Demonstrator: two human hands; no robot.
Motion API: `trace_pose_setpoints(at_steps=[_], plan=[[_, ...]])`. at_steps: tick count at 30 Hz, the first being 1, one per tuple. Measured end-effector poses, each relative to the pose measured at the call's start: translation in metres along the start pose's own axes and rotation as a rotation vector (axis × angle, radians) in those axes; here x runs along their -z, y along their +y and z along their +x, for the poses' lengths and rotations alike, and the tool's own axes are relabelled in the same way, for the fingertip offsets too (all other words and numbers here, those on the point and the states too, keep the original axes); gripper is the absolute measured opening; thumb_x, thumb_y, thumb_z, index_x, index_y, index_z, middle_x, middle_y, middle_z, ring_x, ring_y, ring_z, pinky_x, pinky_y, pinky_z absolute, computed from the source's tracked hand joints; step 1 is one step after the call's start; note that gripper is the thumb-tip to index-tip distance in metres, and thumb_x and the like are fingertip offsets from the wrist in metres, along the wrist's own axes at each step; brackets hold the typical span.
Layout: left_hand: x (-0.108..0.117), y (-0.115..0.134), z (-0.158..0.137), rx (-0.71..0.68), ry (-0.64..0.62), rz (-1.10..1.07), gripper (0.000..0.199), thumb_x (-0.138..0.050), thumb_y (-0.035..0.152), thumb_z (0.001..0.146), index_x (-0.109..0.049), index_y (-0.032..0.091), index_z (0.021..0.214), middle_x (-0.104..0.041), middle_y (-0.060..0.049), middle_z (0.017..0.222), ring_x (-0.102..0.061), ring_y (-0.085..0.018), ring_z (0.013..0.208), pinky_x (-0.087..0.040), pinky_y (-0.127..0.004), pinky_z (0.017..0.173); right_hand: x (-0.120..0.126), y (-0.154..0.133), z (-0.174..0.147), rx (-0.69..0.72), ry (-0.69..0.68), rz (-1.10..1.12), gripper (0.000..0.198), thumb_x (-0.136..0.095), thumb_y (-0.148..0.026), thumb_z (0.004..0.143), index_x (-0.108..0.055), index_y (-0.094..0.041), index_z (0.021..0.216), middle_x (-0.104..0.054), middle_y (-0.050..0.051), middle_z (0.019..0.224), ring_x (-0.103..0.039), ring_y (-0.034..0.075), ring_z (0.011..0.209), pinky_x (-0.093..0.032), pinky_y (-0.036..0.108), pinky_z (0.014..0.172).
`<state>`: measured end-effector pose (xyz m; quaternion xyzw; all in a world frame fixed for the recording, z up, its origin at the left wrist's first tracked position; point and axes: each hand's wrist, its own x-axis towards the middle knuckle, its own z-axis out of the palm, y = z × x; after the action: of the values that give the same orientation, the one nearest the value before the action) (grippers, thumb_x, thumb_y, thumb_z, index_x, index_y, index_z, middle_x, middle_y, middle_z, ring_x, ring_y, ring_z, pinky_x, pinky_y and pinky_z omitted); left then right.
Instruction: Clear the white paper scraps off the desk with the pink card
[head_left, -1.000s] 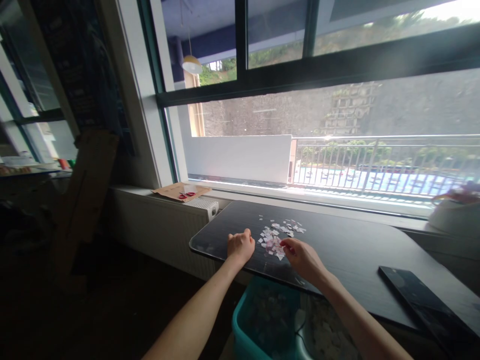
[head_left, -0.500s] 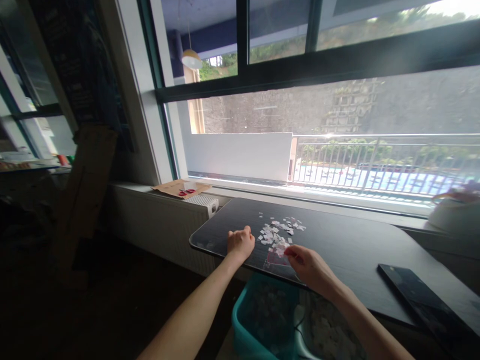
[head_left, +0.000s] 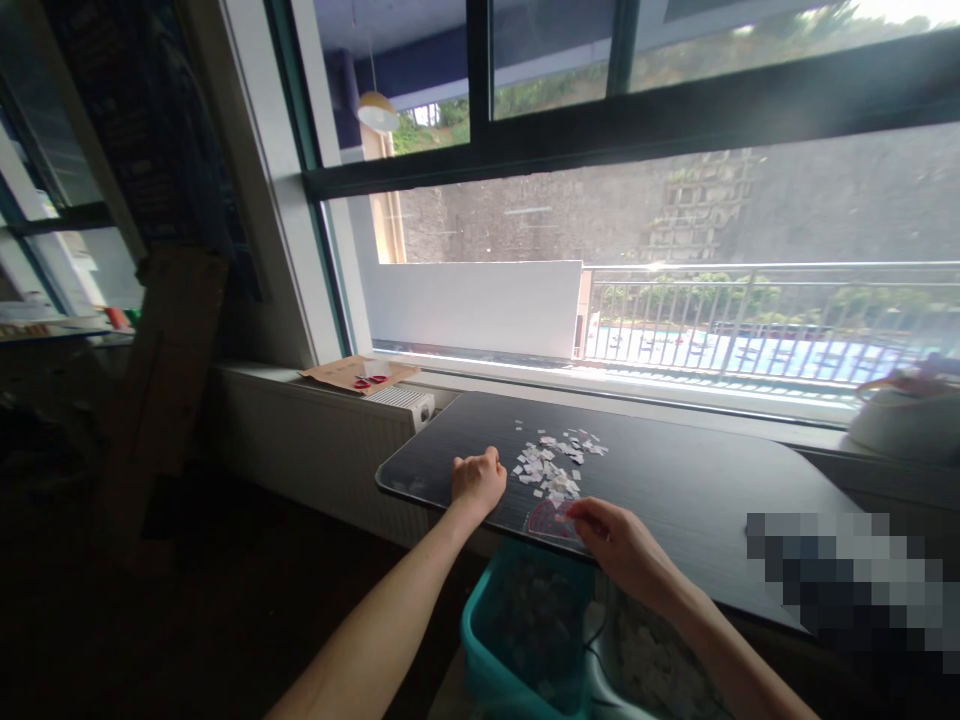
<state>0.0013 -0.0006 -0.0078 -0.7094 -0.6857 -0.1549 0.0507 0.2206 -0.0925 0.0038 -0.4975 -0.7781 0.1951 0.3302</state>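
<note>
On the dark table (head_left: 667,470) lies a loose scatter of small white paper pieces (head_left: 536,462). My left hand (head_left: 480,480) rests in a closed fist on the table, just left of the scatter; whatever its fingers may hold is hidden. Near the front edge, a small clear pouch-like piece with red markings (head_left: 549,518) sits in front of the paper. My right hand (head_left: 611,535) pinches at its right edge, thumb and fingertips together. The piece's exact kind is too small to make out.
Below the table edge stands a teal bin (head_left: 480,640) with pale bits inside, beside a paler container (head_left: 637,650). Red-handled scissors (head_left: 370,381) lie on brown cardboard (head_left: 330,373) on the sill. A pixelated patch covers the table's right side.
The red-marked clear piece shows a rounder outline, and its top looks less covered by white paper. My right hand has dipped slightly; my left fist stays put. The view shifted a little.
</note>
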Motion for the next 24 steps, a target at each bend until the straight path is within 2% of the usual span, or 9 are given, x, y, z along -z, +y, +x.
trace_pose_setpoints(at_steps=[7, 14, 18, 24], plan=[[0.001, 0.001, 0.000, 0.016, -0.008, -0.007, 0.025, -0.053, 0.036, 0.095, -0.060, 0.014, 0.106, -0.063, -0.005, 0.099, -0.061, -0.019, 0.087, -0.049, -0.042, 0.083, 0.002, 0.001, -0.001, 0.010, -0.024, -0.010, 0.027, -0.044, -0.028, 0.085, -0.069, -0.018, 0.089, -0.068, 0.002, 0.075, -0.056, 0.015, 0.064, -0.041, 0.024, 0.060], [0.001, -0.001, 0.000, -0.006, -0.002, -0.010, 0.025, -0.053, 0.036, 0.095, -0.060, 0.014, 0.106, -0.063, -0.005, 0.098, -0.062, -0.019, 0.087, -0.049, -0.042, 0.083, 0.018, 0.035, 0.018, -0.119, 0.152, -0.125, 0.033, -0.042, -0.033, 0.084, -0.068, -0.017, 0.096, -0.072, 0.005, 0.083, -0.063, 0.020, 0.072, -0.044, 0.028, 0.066], [0.004, 0.000, -0.001, -0.010, 0.001, -0.005, 0.024, -0.053, 0.035, 0.095, -0.060, 0.014, 0.104, -0.063, -0.005, 0.096, -0.062, -0.018, 0.084, -0.050, -0.041, 0.082, 0.024, 0.048, 0.027, -0.145, 0.173, -0.167, 0.033, -0.042, -0.032, 0.083, -0.069, -0.017, 0.094, -0.072, 0.006, 0.081, -0.063, 0.021, 0.072, -0.044, 0.029, 0.066], [0.005, 0.001, -0.001, -0.010, 0.005, 0.002, 0.023, -0.054, 0.034, 0.095, -0.060, 0.014, 0.104, -0.063, -0.004, 0.095, -0.062, -0.018, 0.083, -0.051, -0.041, 0.081, 0.028, 0.050, 0.023, -0.166, 0.192, -0.210, 0.035, -0.040, -0.033, 0.084, -0.069, -0.017, 0.096, -0.072, 0.007, 0.082, -0.063, 0.021, 0.073, -0.043, 0.030, 0.066]])
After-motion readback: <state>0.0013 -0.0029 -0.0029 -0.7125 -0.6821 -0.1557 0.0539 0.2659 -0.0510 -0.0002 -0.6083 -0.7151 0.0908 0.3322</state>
